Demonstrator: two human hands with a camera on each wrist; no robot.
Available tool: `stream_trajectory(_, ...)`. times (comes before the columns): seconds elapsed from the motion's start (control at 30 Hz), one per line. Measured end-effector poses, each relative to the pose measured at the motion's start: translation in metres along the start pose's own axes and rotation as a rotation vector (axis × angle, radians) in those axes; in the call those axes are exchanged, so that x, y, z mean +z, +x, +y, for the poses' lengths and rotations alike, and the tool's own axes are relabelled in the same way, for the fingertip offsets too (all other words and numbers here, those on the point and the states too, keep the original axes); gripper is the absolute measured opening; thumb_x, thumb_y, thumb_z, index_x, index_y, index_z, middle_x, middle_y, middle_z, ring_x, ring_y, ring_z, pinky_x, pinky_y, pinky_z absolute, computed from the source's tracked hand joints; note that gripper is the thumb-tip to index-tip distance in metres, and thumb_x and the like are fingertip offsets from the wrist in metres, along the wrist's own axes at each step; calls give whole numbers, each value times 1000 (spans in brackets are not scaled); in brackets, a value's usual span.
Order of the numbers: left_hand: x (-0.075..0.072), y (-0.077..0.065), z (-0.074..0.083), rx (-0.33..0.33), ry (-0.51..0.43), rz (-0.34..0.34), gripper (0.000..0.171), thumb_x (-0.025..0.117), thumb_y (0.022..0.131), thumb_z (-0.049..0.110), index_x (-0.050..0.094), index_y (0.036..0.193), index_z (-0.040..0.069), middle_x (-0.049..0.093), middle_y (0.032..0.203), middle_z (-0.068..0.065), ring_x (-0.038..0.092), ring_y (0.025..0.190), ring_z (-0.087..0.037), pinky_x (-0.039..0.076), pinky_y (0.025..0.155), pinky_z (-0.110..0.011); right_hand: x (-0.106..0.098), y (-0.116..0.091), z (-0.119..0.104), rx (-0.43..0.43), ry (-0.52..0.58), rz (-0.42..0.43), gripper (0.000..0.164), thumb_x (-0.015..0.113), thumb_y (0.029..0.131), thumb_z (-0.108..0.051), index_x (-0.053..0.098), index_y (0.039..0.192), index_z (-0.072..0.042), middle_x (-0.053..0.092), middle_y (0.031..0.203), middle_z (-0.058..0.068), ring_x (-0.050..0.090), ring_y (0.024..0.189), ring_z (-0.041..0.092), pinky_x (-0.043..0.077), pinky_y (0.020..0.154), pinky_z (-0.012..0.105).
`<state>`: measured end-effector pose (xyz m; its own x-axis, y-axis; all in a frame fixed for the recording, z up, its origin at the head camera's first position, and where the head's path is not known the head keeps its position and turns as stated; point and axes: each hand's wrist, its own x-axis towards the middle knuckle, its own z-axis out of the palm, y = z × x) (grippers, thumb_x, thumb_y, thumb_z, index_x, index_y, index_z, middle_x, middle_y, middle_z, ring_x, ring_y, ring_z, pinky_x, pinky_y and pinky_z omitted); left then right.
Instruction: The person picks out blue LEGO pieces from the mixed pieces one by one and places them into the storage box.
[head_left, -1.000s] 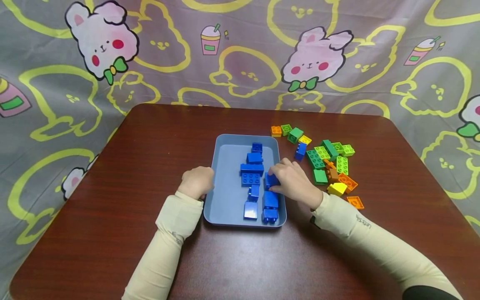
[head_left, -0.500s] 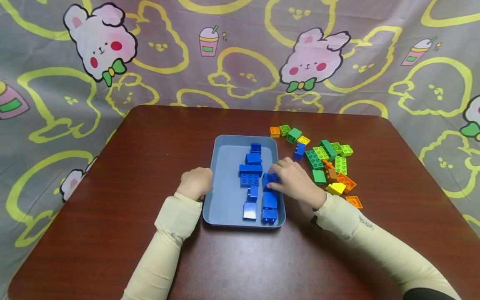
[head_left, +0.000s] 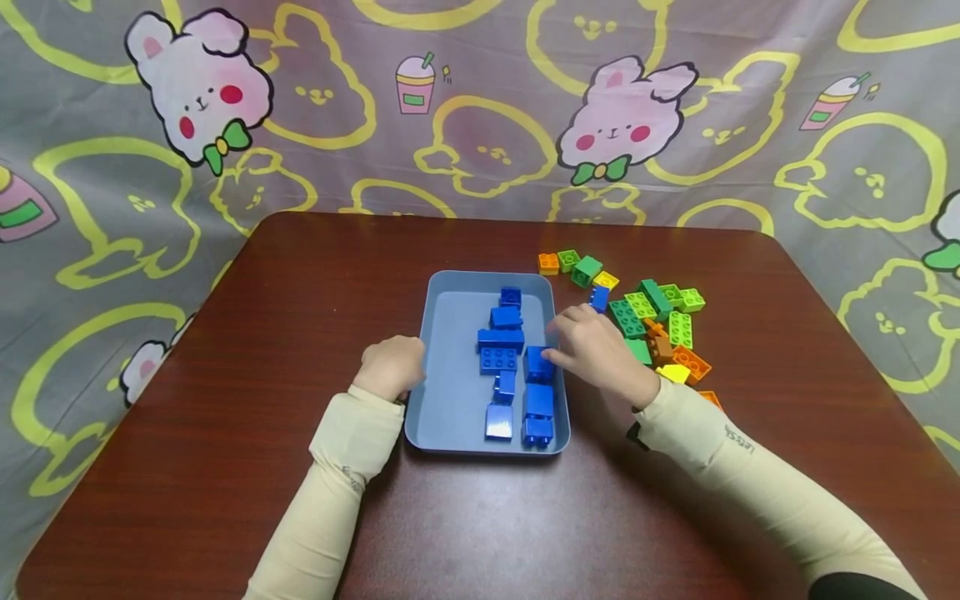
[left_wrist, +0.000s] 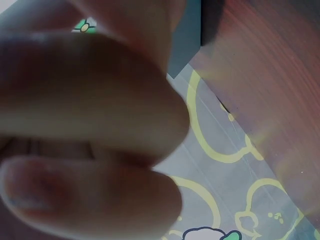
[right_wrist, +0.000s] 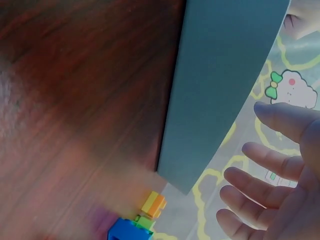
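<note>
A blue-grey tray [head_left: 450, 417] holds several blue toy bricks in two uneven columns. My left hand [head_left: 392, 367] is at the tray's left rim, its fingers curled on the edge. In the left wrist view the curled fingers [left_wrist: 100, 100] fill much of the picture, with part of the tray wall [left_wrist: 185, 40] behind them. Over the right rim is my right hand [head_left: 592, 346], fingers spread and holding nothing. Its fingertips are beside a blue brick [head_left: 537, 364] at the top of the right-hand column. The right wrist view shows the same spread hand [right_wrist: 285, 185] above the tray wall [right_wrist: 220, 90].
Right of the tray lie loose green bricks [head_left: 626, 318], an orange brick [head_left: 692, 363], a yellow brick [head_left: 672, 373] and a blue brick [head_left: 599, 298]. A smaller row with an orange brick [head_left: 548, 263] lies behind. A patterned cloth [head_left: 480, 150] hangs beyond the brown table [head_left: 330, 275].
My right hand has let go of the blue brick in the right-hand column and drawn back slightly rightward, its fingers opening. The left hand stays at the tray's left rim.
</note>
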<state>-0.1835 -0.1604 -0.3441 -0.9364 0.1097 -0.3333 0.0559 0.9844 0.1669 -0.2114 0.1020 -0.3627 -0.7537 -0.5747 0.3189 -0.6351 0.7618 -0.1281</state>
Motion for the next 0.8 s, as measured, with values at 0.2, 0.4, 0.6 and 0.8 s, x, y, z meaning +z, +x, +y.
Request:
stream_trajectory(0.2, 0, 0, 0, -10, 3, -6, 13, 51, 86, 8, 60, 77, 6, 55, 54, -5, 54, 44, -15, 43, 55, -39, 0, 1, 7, 59, -2, -1, 36, 73, 75, -28, 65, 95, 0, 62, 92, 13, 51, 83, 25, 44, 67, 36)
stream_trajectory(0.4, -1, 0, 0, -7, 6, 0, 14, 51, 86, 9, 59, 75, 7, 55, 54, -5, 53, 45, -16, 43, 54, -38, 1, 4, 9, 108, 19, -27, 34, 72, 76, -26, 64, 96, 0, 61, 92, 13, 49, 82, 24, 43, 65, 35)
stream_trajectory(0.6, -1, -1, 1, -7, 4, -12, 15, 51, 87, 9, 59, 74, 7, 55, 54, -6, 53, 45, -16, 42, 52, -37, 3, 6, 12, 147, 9, -36, 29, 70, 78, -23, 64, 96, -1, 60, 93, 14, 49, 82, 25, 44, 66, 36)
stream_trajectory(0.8, 0, 0, 1, -8, 5, -11, 16, 52, 87, 9, 59, 73, 7, 54, 53, -6, 53, 46, -16, 42, 52, -36, 5, 9, 20, 216, 4, -23, 26, 68, 80, -21, 63, 96, -1, 59, 94, 15, 49, 83, 27, 45, 68, 39)
